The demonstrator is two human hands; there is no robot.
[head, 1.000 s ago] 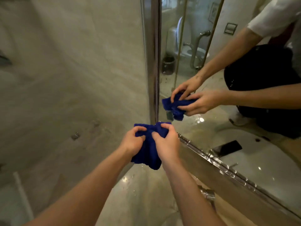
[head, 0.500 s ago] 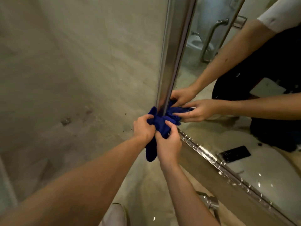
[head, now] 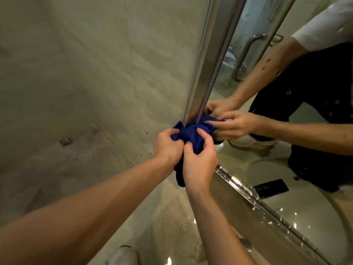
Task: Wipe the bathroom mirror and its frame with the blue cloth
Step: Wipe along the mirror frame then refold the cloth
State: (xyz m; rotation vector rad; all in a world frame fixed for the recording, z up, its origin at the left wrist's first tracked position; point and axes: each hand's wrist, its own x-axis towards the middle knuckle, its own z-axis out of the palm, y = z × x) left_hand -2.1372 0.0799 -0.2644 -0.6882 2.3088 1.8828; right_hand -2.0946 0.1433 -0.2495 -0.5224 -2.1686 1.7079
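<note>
Two hands clutch one cloth [head: 188, 133], bunched at the bottom corner of the frame [head: 205, 73]. The left hand [head: 167, 148] curls its fingers [head: 172, 133] over the cloth's left part, the thumb tucked against the fabric. The right hand [head: 199, 163] curls round the right part, its fingertips [head: 202, 131] dug into the folds and its thumb at the near side. The cloth bulges up between and above the fingers, pressed against the foot of the frame's upright metal strip, and a dark tail of it hangs below the palms. To the right lies the mirror [head: 267, 92], spotted with specks, showing the same hands and cloth doubled. The frame's lower strip [head: 254, 199] runs off rightward from the corner. Left of the upright strip stands the tiled wall [head: 95, 73]. Below the forearms a wet counter [head: 162, 217] gleams.
</note>
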